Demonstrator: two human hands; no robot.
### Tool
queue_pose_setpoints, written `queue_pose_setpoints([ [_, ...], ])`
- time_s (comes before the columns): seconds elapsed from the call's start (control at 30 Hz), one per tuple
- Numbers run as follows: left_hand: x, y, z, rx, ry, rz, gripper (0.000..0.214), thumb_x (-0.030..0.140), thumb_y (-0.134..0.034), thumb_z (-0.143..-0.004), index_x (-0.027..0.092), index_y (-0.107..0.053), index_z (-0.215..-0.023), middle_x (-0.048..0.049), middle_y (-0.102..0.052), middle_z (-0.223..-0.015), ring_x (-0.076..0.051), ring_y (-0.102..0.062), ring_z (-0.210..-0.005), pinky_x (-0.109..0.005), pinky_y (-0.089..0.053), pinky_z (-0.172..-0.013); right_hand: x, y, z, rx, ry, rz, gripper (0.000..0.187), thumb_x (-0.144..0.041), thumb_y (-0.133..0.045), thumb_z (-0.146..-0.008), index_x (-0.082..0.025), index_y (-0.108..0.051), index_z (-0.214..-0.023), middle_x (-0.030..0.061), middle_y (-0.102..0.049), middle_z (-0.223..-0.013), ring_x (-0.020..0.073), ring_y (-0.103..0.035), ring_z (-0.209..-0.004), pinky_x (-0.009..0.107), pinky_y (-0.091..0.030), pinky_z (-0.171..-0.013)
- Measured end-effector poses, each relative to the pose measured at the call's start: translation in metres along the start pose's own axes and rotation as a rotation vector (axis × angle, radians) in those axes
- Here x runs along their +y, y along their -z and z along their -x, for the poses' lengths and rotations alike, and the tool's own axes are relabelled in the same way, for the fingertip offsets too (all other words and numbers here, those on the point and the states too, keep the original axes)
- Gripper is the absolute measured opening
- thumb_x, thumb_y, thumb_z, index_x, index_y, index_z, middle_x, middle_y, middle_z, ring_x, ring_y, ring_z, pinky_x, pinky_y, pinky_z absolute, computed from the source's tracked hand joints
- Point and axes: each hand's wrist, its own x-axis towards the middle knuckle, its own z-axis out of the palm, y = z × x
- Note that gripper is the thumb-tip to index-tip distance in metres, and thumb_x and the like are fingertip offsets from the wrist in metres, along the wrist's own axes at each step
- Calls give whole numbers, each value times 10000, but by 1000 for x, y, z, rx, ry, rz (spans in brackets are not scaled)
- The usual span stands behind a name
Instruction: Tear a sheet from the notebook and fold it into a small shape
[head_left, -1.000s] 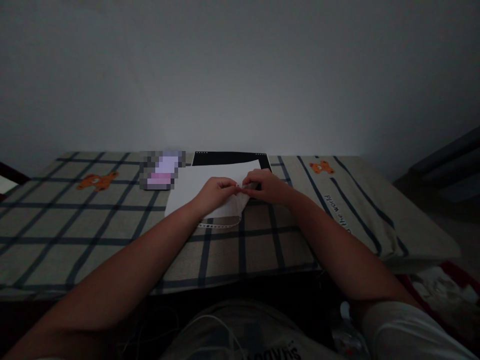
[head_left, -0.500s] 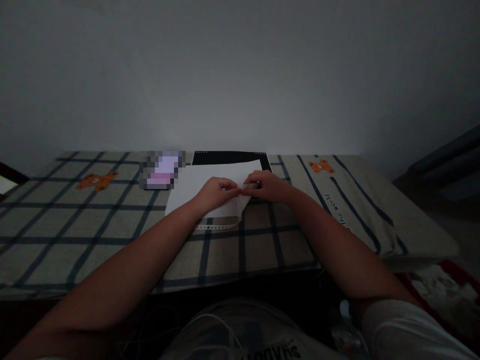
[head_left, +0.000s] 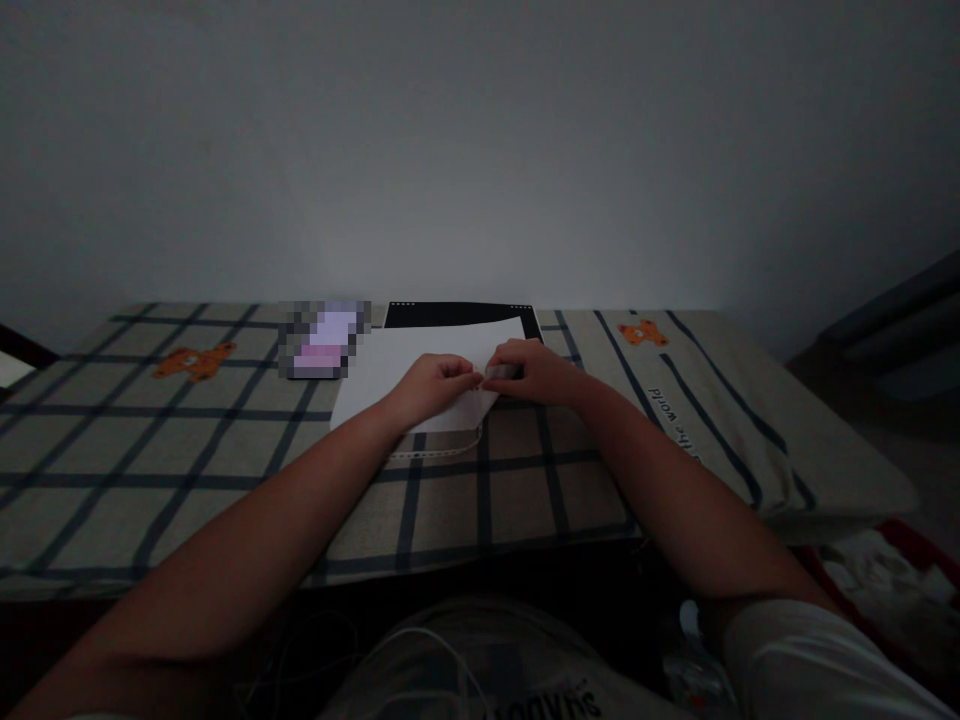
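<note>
A white sheet of paper [head_left: 375, 372] lies on the checked cloth, its far right corner raised a little. Along its near side runs a clear plastic edge with a row of punched holes [head_left: 431, 454], like that of a sheet protector. My left hand [head_left: 439, 385] rests over the paper, thumb and fingers pinched at its right part. Facing it, my right hand [head_left: 536, 372] is closed on the paper's right edge, fingers curled. The fingertips of both hands nearly meet. Whether they pinch paper, plastic or both is too dim to tell.
Behind the paper lies a black sheet with a white perforated border [head_left: 457, 315]. A phone with a blurred screen [head_left: 326, 340] is at the left. The plaid cloth [head_left: 247, 440] covers the table, which meets a wall [head_left: 480, 150]. A red container [head_left: 892, 570] stands low right.
My fingers have shifted slightly at the paper's right edge, the right fingers curling a bit more. The paper's far corner has risen a touch. The rest is still.
</note>
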Motion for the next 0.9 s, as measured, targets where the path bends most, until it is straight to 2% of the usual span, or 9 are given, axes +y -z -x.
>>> queue_pose_setpoints([
  [0.2, -5, 1, -2, 19, -37, -52, 273, 437, -659, -724, 169, -691, -680, 6, -602, -623, -117, -479, -591, -236, -351, -537, -2, 2, 0, -12, -34, 2, 293, -473, -641, -838, -181, -660, -838, 34, -632, -816, 166, -531, -785, 306, -336, -747],
  [0.47, -4, 1, -1, -6, -61, -99, 275, 427, -644, -770, 171, -729, -716, 7, -631, -624, -126, -516, -608, -253, -389, -592, -3, 5, 0, -51, -57, 50, 362, -507, -630, -836, -185, -535, -698, 18, -561, -737, 159, -488, -736, 304, -311, -702],
  [0.73, -5, -1, -2, 17, -21, -53, 267, 423, -643, -771, 170, -725, -743, -4, -655, -655, -126, -520, -602, -258, -407, -599, -4, 3, -1, -8, -22, 108, 291, -478, -634, -847, -207, -580, -754, 13, -569, -752, 172, -491, -805, 337, -316, -772],
  [0.9, -4, 0, -1, 36, -44, -113, 272, 425, -647, -762, 168, -730, -734, -11, -663, -658, -133, -525, -613, -256, -401, -584, -4, 3, 0, -10, -11, 109, 254, -462, -628, -850, -213, -620, -801, 15, -580, -772, 176, -504, -833, 349, -315, -791],
])
